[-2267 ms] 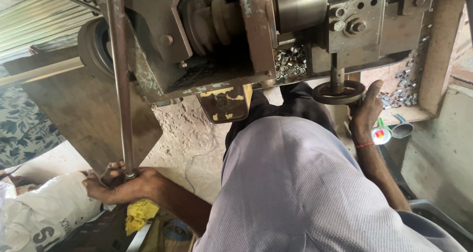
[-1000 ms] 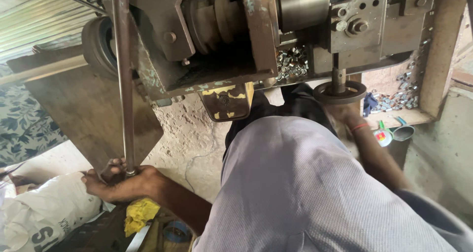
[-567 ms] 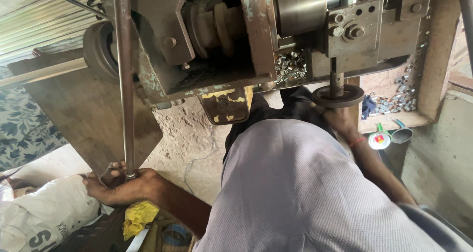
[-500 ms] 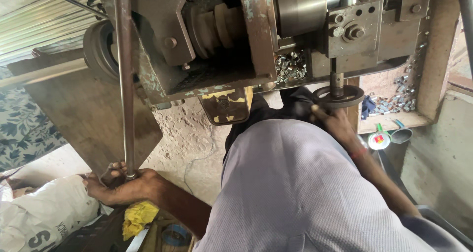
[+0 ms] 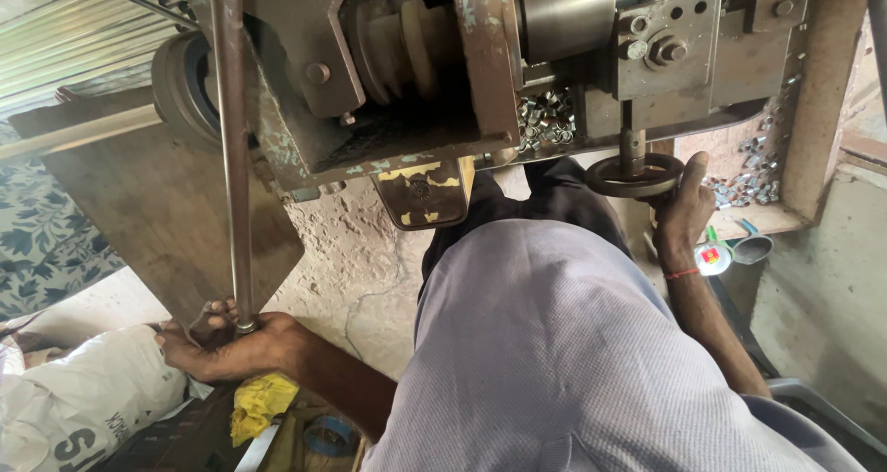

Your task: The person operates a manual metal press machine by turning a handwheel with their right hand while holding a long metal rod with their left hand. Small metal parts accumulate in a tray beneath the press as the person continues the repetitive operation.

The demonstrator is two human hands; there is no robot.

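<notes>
1. Head view, left side: the left hand (image 5: 236, 344) is closed around the lower end of a long steel rod (image 5: 231, 149), fingers curled at its foot; the rod runs straight up past the machine's front and out of the top edge.
2. Head view, right side: the right hand (image 5: 682, 211) rests on a small dark handwheel (image 5: 636, 174) under the machine, thumb raised along the rim, fingers wrapped loosely behind it; how firmly it grips cannot be told. A red thread circles the wrist.
3. Machinery fills the top: a rusty machine body (image 5: 480, 56) with a stepped pulley (image 5: 397, 47), a bright steel cylinder (image 5: 564, 15) and a bolted block above the handwheel's shaft. A heap of small metal rings (image 5: 545, 121) lies on the ledge behind it, and more lie on the wooden shelf (image 5: 767, 218) to the right.
4. In the way: the person's own torso in a pale checked shirt (image 5: 573, 361) covers the lower middle and hides what lies between the two hands.
5. Around the left hand: a white sack (image 5: 83, 407) just beside it, a yellow rag (image 5: 261, 403) and a blue tape roll (image 5: 328, 432) below it, and a wooden board (image 5: 157, 213) behind the rod.
6. Near the right wrist: a small metal cup (image 5: 756, 248) and a round colourful tin (image 5: 711, 258) stand on the shelf.
</notes>
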